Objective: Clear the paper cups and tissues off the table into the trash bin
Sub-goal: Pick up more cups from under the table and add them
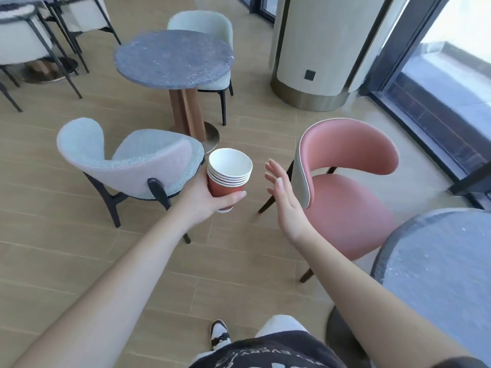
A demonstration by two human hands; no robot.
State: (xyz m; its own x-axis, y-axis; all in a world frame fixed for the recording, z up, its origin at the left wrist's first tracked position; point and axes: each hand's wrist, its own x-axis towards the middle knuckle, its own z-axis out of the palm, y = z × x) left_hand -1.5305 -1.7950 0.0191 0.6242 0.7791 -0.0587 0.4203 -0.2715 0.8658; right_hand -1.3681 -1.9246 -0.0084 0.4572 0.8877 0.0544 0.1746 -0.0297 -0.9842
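Six stacked cups (229, 174), left hand (206, 197).

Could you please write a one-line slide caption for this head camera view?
Left hand holds a stack of paper cups above the floor while the open right hand hovers beside it, among café chairs.

Open floor (79, 261) runs down the near middle between the pale blue chair (127, 160) on the left and the pink chair (350, 187) on the right. Far ahead a round counter (172, 59) with its pedestal blocks the way; a second counter (441, 261) crowds the near right, and a wide column (318, 49) stands far right
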